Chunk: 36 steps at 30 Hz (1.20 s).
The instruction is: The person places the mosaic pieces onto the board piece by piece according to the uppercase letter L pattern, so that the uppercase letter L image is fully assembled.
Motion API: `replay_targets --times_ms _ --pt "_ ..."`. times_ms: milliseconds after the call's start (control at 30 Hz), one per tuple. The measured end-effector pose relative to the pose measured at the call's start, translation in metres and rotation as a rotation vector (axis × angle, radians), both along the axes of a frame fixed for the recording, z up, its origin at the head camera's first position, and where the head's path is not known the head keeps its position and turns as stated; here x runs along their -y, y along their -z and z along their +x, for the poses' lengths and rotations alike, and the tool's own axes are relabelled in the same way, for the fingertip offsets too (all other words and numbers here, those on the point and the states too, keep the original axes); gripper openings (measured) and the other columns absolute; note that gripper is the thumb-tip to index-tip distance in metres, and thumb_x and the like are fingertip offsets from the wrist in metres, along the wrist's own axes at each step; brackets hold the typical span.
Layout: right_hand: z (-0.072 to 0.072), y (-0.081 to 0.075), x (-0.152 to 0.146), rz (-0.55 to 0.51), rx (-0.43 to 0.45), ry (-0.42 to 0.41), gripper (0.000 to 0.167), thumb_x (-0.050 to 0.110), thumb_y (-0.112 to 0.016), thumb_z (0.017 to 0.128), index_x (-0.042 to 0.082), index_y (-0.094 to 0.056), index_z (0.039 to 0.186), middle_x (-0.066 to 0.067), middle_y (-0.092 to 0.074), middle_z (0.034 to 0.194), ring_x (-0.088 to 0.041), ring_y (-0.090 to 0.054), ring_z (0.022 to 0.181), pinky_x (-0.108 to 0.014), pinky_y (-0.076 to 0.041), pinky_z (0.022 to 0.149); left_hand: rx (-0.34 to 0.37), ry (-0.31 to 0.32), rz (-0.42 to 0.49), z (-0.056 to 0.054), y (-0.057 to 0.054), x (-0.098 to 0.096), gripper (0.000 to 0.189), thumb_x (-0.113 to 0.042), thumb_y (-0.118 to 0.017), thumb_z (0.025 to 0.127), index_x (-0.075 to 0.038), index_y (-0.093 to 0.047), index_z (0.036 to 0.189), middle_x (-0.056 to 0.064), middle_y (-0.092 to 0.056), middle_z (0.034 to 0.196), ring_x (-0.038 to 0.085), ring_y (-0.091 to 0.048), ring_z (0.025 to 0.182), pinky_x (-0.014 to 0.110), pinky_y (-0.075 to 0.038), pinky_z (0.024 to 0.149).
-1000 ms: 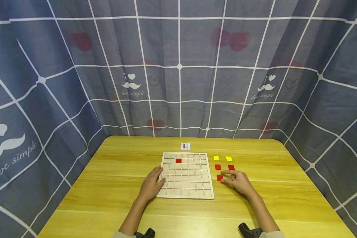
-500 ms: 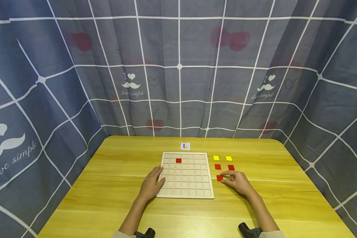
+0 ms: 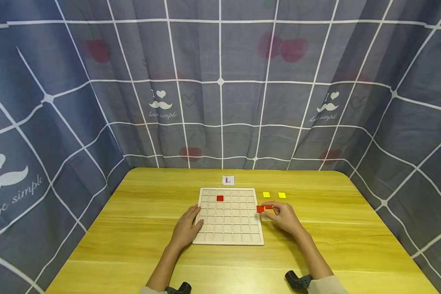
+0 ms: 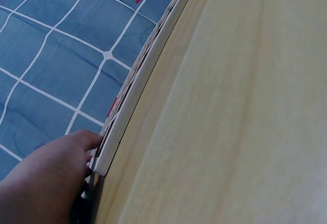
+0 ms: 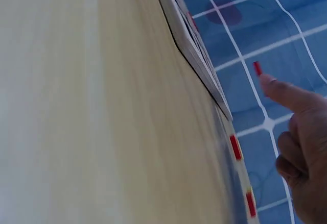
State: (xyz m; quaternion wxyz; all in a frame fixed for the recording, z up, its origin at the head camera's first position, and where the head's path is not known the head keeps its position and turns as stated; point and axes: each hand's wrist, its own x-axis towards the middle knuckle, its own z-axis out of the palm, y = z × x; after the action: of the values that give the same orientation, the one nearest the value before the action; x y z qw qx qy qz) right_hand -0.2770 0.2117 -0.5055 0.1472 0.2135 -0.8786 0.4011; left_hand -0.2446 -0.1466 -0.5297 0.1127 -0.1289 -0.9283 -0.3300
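Observation:
My right hand [image 3: 284,216] pinches a red square tile [image 3: 260,209] between thumb and fingertips, at the right edge of the pale wooden grid board [image 3: 229,244]. In the right wrist view that held tile [image 5: 257,68] is off the table, beyond the board's corner. My left hand [image 3: 185,226] rests against the board's left side, its thumb on the rim; in the left wrist view the thumb [image 4: 87,140] touches the near corner. Another red tile [image 3: 220,198] lies in a cell near the board's far side. A further red tile [image 3: 268,207] shows partly behind my right fingers.
Two yellow tiles [image 3: 266,194] lie right of the board. The right wrist view shows two red tiles [image 5: 235,147] on the table. A small printed grid card [image 3: 228,180] lies beyond the board. A checked curtain [image 3: 220,102] surrounds the wooden table [image 3: 132,212].
My right hand has picked up the nearest red tile and moved it left and away from me, to the board's right edge. My left hand and the board have stayed in place.

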Motion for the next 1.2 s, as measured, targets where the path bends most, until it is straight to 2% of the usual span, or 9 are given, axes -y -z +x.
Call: replay_targets --times_ms 167,500,667,833,1200 --pt "-0.009 -0.007 0.025 -0.021 -0.047 -0.006 0.024 0.025 -0.074 0.078 0.018 -0.071 0.100 0.014 -0.025 0.051 0.000 -0.021 0.046 -0.018 -0.018 0.041 -0.016 0.007 0.001 0.000 0.000 -0.001 0.049 -0.025 -0.056 0.091 -0.003 -0.048 0.134 0.013 -0.041 0.141 0.032 -0.031 0.132 0.052 -0.026 0.105" --pt "-0.023 -0.017 0.080 -0.042 -0.051 0.004 0.027 0.023 -0.075 0.078 0.015 -0.070 0.103 0.012 -0.024 0.050 -0.003 -0.020 0.046 -0.019 -0.016 0.042 -0.025 0.003 0.003 0.002 0.000 0.000 0.048 -0.024 -0.056 0.091 -0.002 -0.049 0.132 0.013 -0.042 0.140 0.033 -0.033 0.131 0.051 -0.027 0.105" --pt "-0.028 -0.014 0.104 -0.012 -0.072 -0.009 0.025 0.023 -0.075 0.078 0.014 -0.071 0.101 0.013 -0.024 0.050 -0.002 -0.020 0.047 -0.019 -0.017 0.042 -0.020 0.003 0.000 0.003 0.001 0.000 0.048 -0.025 -0.057 0.090 -0.003 -0.049 0.133 0.012 -0.042 0.140 0.032 -0.033 0.131 0.051 -0.028 0.105" --pt "-0.031 -0.009 0.123 0.004 -0.042 -0.008 0.023 0.024 -0.074 0.079 0.016 -0.071 0.100 0.013 -0.027 0.050 -0.001 -0.021 0.046 -0.018 -0.019 0.041 -0.038 0.011 -0.005 0.002 0.002 0.000 0.048 -0.025 -0.057 0.090 -0.003 -0.049 0.132 0.012 -0.042 0.140 0.031 -0.033 0.131 0.050 -0.028 0.105" --pt "-0.041 0.009 0.139 0.016 0.040 -0.027 0.027 0.026 -0.073 0.080 0.012 -0.070 0.103 0.010 -0.031 0.046 -0.002 -0.022 0.041 -0.018 -0.020 0.037 -0.060 0.006 -0.015 0.000 0.001 0.001 0.048 -0.025 -0.058 0.090 -0.003 -0.050 0.132 0.013 -0.043 0.139 0.033 -0.034 0.130 0.051 -0.029 0.104"
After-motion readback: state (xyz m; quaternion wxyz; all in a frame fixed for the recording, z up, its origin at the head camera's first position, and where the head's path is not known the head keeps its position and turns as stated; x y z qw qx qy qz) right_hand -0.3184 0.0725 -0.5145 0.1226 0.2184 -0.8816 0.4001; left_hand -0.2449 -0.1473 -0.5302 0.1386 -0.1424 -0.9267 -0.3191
